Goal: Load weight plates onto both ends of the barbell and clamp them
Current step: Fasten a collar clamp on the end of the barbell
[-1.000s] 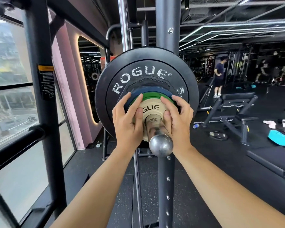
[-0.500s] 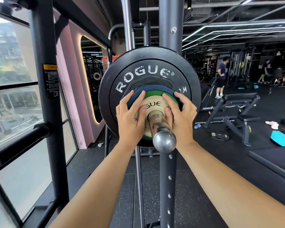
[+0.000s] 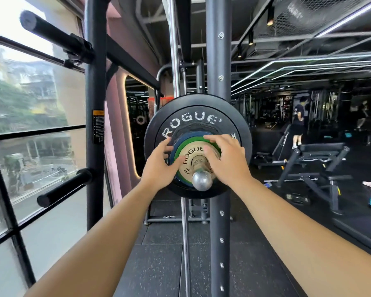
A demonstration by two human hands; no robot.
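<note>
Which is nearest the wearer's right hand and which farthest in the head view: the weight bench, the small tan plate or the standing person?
1. the small tan plate, on the bar, directly under the right hand.
2. the weight bench, on the floor to the right.
3. the standing person, behind the bench, deeper in the gym.

1. A single head-worn wide-angle view faces the barbell end head-on, looking along its length and slightly downward.
2. It stands near the barbell end, which sits mid-frame.
3. A window lies left of the barbell end, a bench right.
</note>
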